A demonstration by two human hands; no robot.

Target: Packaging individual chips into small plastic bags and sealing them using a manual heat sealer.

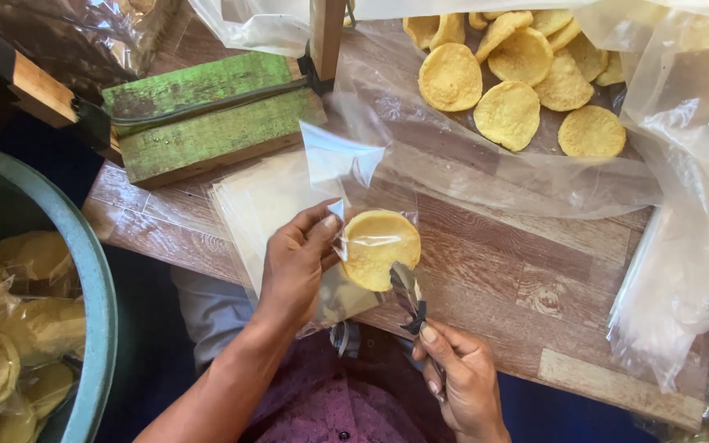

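Cracker (380, 248) in clear bag (346, 176), opening pointing away.

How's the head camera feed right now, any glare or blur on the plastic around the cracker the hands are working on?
Head view: daylight is even and focus sharp on the left hand and right hand; the clear bag throws white glare at its top edge, yet the round cracker inside reads clearly; the metal tongs look slightly smeared; the teal tub at the left edge sits in shadow.
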